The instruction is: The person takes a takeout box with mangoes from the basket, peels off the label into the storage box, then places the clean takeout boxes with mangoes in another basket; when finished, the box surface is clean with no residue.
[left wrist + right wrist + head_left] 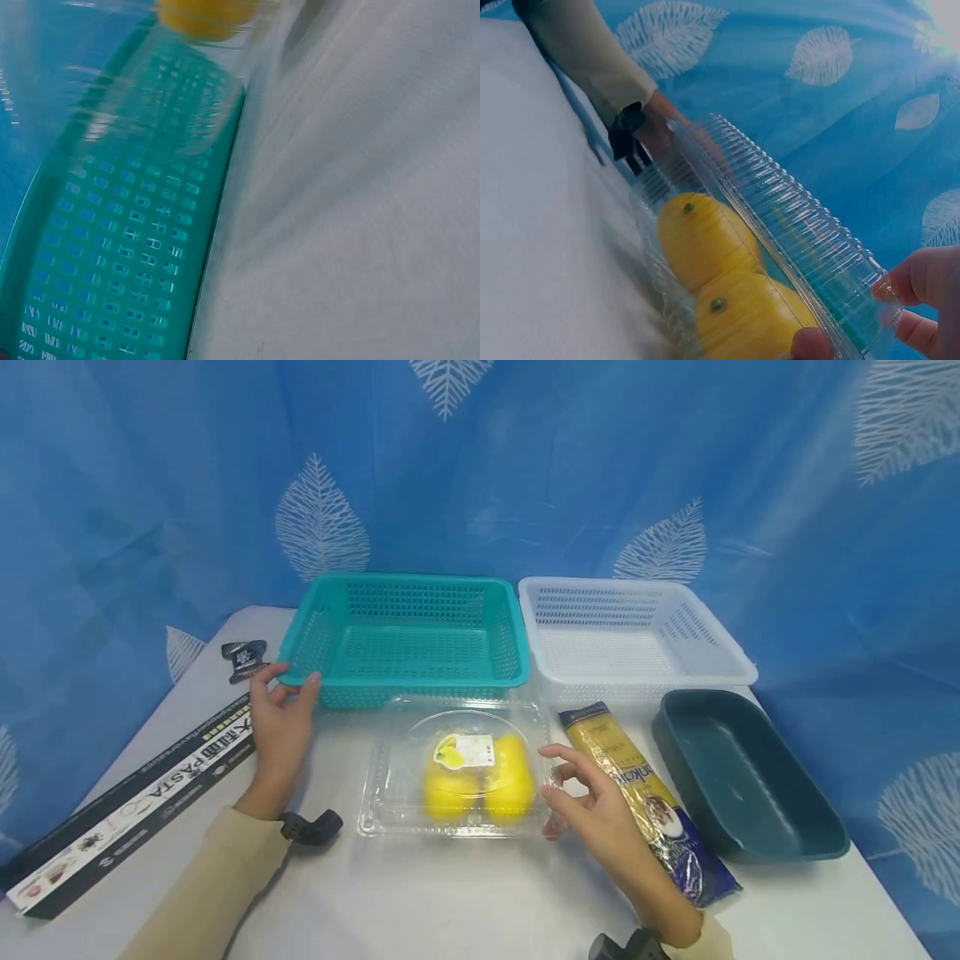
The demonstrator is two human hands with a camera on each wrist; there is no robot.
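A clear plastic clamshell box (393,777) stands in the middle of the table with two yellow fruits (510,781) and a fruit label on its lid. My right hand (596,806) grips the box's right edge. In the right wrist view its fingertips (900,292) are on the clear plastic and the thumb is near the front fruit. My left hand (283,718) is at the front left corner of a teal perforated basket (405,683). Its thumb and index finger are apart beside the rim; whether they touch it is hard to tell.
A white basket (645,679) stands behind on the right. A yellow and blue packet (630,768) lies beside the dark green basin (750,777). Left are a long pasta box (142,806) and a small black packet (244,658). A blue curtain (480,468) hangs behind.
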